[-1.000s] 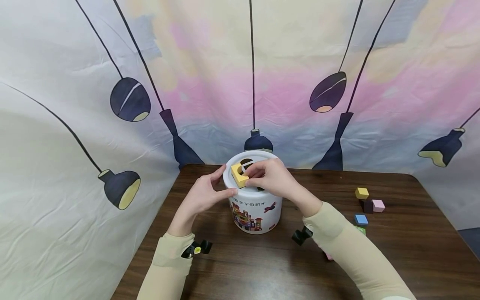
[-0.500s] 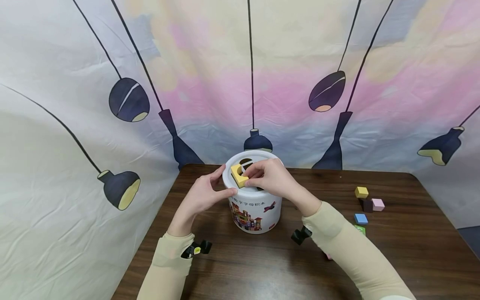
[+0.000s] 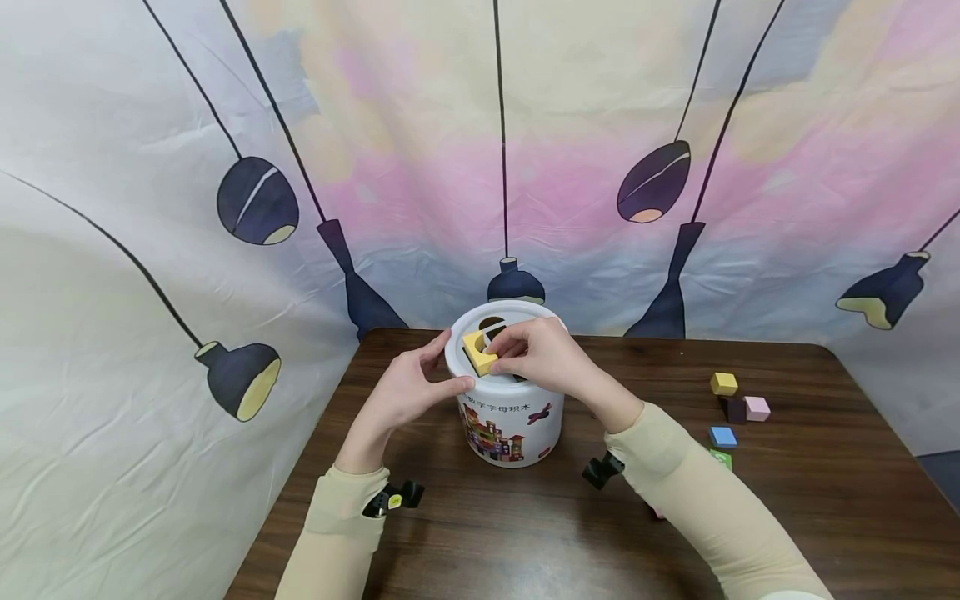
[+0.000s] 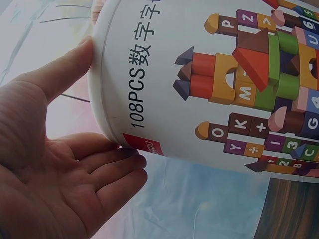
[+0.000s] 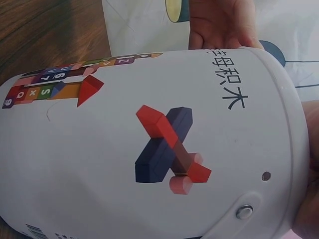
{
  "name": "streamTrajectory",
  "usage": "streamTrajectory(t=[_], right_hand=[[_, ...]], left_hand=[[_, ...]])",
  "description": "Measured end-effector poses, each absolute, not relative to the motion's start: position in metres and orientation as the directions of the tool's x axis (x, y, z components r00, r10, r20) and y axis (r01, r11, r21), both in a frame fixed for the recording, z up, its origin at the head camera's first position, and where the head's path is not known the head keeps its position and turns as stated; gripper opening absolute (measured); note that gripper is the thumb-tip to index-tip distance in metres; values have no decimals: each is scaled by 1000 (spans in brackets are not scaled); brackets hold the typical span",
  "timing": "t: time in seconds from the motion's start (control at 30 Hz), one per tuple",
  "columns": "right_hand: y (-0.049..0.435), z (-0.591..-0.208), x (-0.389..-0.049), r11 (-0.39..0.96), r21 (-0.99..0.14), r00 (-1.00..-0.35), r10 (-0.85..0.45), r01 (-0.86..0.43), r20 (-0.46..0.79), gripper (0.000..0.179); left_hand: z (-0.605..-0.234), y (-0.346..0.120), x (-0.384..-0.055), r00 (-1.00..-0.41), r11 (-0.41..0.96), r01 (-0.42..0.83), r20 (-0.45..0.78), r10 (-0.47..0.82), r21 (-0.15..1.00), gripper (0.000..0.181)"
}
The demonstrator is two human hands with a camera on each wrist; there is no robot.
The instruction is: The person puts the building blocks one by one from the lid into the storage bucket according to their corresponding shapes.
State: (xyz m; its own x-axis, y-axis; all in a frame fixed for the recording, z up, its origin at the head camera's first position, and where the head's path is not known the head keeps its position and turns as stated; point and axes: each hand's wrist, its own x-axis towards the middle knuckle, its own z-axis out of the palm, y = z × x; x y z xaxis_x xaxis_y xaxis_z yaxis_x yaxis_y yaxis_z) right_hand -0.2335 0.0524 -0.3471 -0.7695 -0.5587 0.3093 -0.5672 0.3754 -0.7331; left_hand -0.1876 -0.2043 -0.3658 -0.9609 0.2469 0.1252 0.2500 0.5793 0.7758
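Arch: your yellow arch [image 3: 474,354] is at the lid [image 3: 459,321], left of the lid's centre. Its curved cut-out faces your right hand [image 3: 543,354]. How deep it sits in the lid, you cannot tell.
Right grip: you pinch the arch between thumb and fingers, with the thumb on its near end. Your palm is above the lid and covers part of it.
Left grip: your left hand [image 3: 405,387] is spread at the left of the bucket [image 3: 517,433]. The thumb touches the near rim; the fingers, nearly straight, touch farther round.
Lid: white, seated on the bucket. A dark round hole [image 3: 491,324] shows just beyond the arch.
Bucket: white and upright on the table [image 3: 495,542]. Its wall bears printed toy buildings [image 3: 491,437], black characters and, in the left wrist view, the mark "108PCS". The right wrist view shows a handle pivot [image 5: 244,212] below the rim.
Loose blocks: to your right lie a yellow cube [image 3: 723,383], a dark block [image 3: 735,410] just beside a pink block [image 3: 757,408], a blue block [image 3: 723,437] and a green block [image 3: 721,459]. Your right sleeve [image 3: 697,492] partly hides the green one.
Table: brown wood grain, rounded far corners.
Wrists: you wear black cameras [image 3: 602,472] at both cuffs.
Backdrop: pastel cloth [image 3: 577,175] with dark hanging lamps [image 3: 258,200] drawn on it.
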Motion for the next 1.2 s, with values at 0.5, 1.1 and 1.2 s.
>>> streamTrajectory(t=[0.5, 1.1, 1.2], right_hand=[[55, -348, -232, 367, -724, -759, -565, -584, 325, 17], [69, -359, -228, 167, -776, -732, -497, -608, 466, 24], [82, -365, -231, 63, -816, -746, -450, -575, 491, 25]], left_hand=[[-366, -204, -187, -960, 588, 261, 140, 244, 765, 99], [-365, -204, -186, -961, 564, 251, 129, 246, 787, 98], [-366, -204, -186, -962, 556, 240, 119, 245, 796, 98]])
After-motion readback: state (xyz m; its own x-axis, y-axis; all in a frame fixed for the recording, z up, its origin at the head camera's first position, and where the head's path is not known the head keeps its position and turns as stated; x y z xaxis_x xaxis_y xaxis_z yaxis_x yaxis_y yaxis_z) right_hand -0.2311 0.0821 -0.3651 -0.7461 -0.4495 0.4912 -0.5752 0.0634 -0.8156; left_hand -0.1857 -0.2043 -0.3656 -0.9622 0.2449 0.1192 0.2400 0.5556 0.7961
